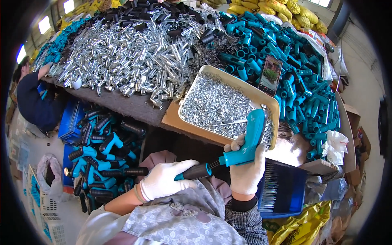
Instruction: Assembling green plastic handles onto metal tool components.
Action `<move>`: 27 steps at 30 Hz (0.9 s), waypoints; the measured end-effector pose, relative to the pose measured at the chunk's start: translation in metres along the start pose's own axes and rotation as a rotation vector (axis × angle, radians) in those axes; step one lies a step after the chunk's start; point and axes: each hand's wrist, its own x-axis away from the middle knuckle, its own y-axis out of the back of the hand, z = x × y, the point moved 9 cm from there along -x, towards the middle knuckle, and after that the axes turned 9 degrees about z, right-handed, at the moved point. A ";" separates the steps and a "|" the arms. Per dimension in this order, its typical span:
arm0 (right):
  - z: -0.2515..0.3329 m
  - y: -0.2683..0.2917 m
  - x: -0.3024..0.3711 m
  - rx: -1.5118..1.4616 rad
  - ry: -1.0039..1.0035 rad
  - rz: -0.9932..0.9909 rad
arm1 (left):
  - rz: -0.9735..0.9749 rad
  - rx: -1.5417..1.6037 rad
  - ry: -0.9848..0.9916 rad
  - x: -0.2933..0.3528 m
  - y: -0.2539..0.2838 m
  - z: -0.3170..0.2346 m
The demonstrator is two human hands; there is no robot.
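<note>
My right hand (247, 171), in a white glove, grips a teal pistol-shaped housing (247, 149) in front of my body. In my white-gloved left hand (167, 179) is a black sleeve (198, 171) with teal at its ends. Its far end points at the housing's lower end. A dark coil spring (214, 164) bridges the short gap between the two parts. Just beyond my right hand stands a cream tray (276, 122) of small metal pieces, with a thin metal tool (230, 122) lying on them.
Metal fittings (134, 61) are heaped across the bench, and teal housings (302, 94) at right. A phone (270, 75) leans by the tray. Teal-and-black assemblies (100, 159) fill a crate at lower left. A blue bin (292, 188) holds thin rods. Another person (38, 98) works far left.
</note>
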 end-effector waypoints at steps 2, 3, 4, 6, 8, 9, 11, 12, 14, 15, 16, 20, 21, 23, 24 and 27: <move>-0.006 -0.006 0.001 0.110 -0.056 0.101 | 0.007 0.057 0.024 0.001 0.002 0.005; -0.014 -0.013 0.005 0.088 -0.114 0.134 | 0.016 0.110 0.049 0.001 0.002 0.010; -0.021 -0.023 0.012 0.064 -0.170 0.172 | 0.029 0.077 0.020 0.002 0.003 0.006; -0.028 -0.009 0.018 0.041 -0.257 0.141 | 0.079 0.084 0.047 0.001 0.000 0.014; -0.018 -0.006 0.025 0.205 -0.387 0.272 | 0.063 0.169 0.008 0.006 0.007 0.022; -0.010 -0.016 0.026 0.364 -0.444 0.412 | 0.107 0.074 0.018 0.011 0.010 0.014; -0.023 -0.002 0.042 0.466 -0.749 0.345 | 0.134 -0.077 -0.038 0.014 0.012 0.020; -0.031 -0.003 0.050 0.458 -0.893 0.431 | 0.176 -0.103 -0.042 0.014 0.011 0.025; -0.042 0.002 0.059 0.624 -0.989 0.478 | 0.286 -0.101 -0.063 0.015 0.004 0.031; -0.037 -0.005 0.054 1.039 -0.778 0.686 | 0.382 -0.062 -0.055 0.016 -0.001 0.032; -0.028 -0.034 0.053 1.313 -0.391 0.851 | 0.460 -0.003 -0.023 0.020 -0.012 0.039; -0.024 -0.080 0.081 1.888 0.455 1.281 | 0.718 0.476 0.116 0.026 -0.030 0.053; -0.023 -0.082 0.088 1.816 0.534 1.362 | 0.837 0.490 0.176 0.028 -0.030 0.052; -0.023 -0.089 0.098 1.743 0.639 1.546 | 0.927 0.508 0.041 0.030 -0.042 0.050; -0.020 -0.093 0.104 1.666 0.738 1.592 | 0.928 0.510 0.042 0.036 -0.047 0.060; -0.025 -0.088 0.096 1.770 0.583 1.557 | 0.984 0.547 0.133 0.036 -0.045 0.059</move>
